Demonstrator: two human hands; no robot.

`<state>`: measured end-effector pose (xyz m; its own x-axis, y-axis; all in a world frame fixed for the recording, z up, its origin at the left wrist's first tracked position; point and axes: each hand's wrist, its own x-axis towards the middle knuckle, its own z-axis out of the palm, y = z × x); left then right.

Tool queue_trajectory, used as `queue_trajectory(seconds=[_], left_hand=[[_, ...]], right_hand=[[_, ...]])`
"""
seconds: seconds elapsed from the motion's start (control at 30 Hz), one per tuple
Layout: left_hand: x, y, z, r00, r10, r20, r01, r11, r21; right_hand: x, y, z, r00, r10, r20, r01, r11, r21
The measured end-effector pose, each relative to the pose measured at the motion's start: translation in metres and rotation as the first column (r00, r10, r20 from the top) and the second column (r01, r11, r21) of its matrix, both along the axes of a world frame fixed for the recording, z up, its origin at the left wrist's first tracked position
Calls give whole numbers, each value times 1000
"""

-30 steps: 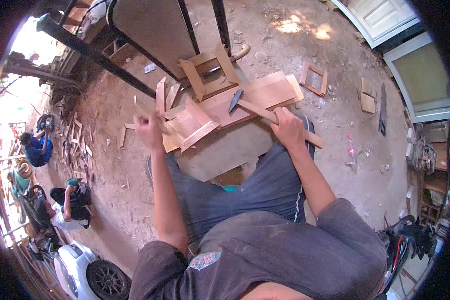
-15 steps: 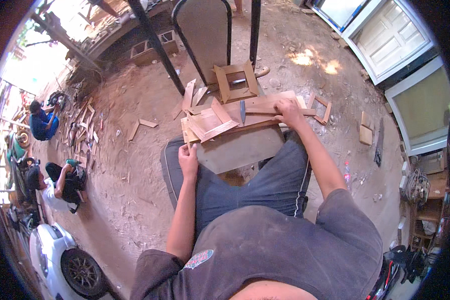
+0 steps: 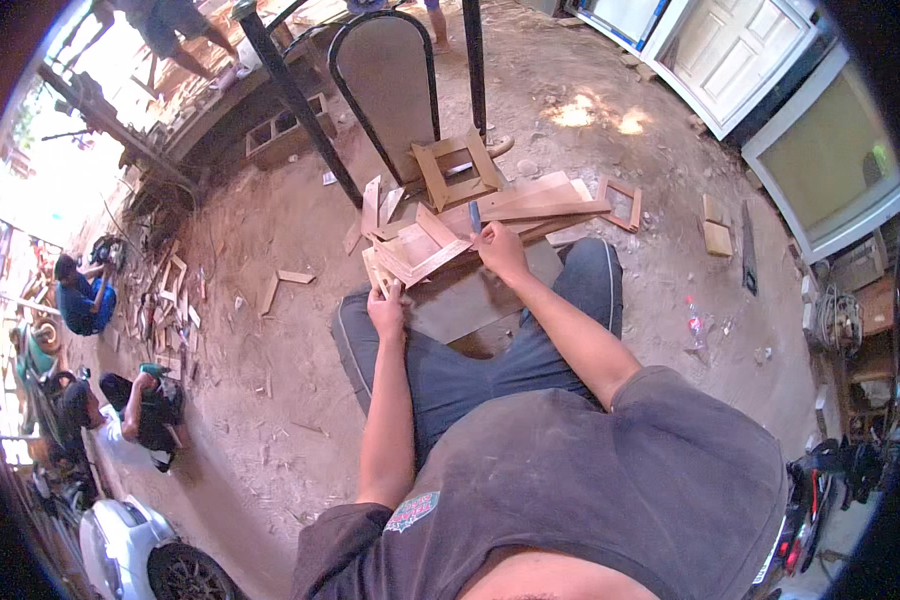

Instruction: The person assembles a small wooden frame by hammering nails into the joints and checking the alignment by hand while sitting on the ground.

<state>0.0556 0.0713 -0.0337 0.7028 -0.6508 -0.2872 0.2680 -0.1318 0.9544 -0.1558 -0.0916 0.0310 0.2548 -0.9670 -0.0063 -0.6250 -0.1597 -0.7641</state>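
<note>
A pale wooden frame (image 3: 440,262) with mitred corners lies on a low seat across from my lap. My left hand (image 3: 386,308) pinches the frame's near left end between thumb and fingers. My right hand (image 3: 500,250) is beside the frame's right corner with its fingers curled together; what they grip, if anything, is hidden. Just beyond those fingers is a hammer (image 3: 475,217), its dark metal head upright, resting on wooden boards (image 3: 540,199). Another assembled frame (image 3: 457,168) leans at the far side, against the chair back.
A chair back (image 3: 385,85) with black rails rises ahead. Wood offcuts (image 3: 288,283) and a small frame (image 3: 620,204) lie on the dirt ground. Two people (image 3: 135,410) crouch at left near a car (image 3: 130,545). Doors (image 3: 820,150) lean at right, beyond a plastic bottle (image 3: 694,325).
My right hand has come left and nearer from the boards to the frame's right corner. My left hand stays at the frame's left end. The whole view has shifted slightly.
</note>
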Motion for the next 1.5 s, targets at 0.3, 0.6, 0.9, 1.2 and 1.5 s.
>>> queue_trajectory(seconds=[0.3,0.6,0.9,1.2,1.5], left_hand=[[-8,2,23,990,-125,-58,121,990,-74],[-6,3,23,984,-175,-35,170,978,-124],[-10,-9,2,938,-326,118,342,926,-158],[-17,-14,14,908,-323,266,359,928,-99],[-8,-7,13,865,-11,502,-22,998,60]], right_hand=[[30,22,-11,996,-9,-84,7,1000,-18],[18,28,-24,980,-56,189,-16,932,361],[-29,18,-37,962,-9,275,-130,866,483],[-23,18,-50,962,30,270,-146,896,418],[-19,22,-42,961,-9,276,-127,872,473]])
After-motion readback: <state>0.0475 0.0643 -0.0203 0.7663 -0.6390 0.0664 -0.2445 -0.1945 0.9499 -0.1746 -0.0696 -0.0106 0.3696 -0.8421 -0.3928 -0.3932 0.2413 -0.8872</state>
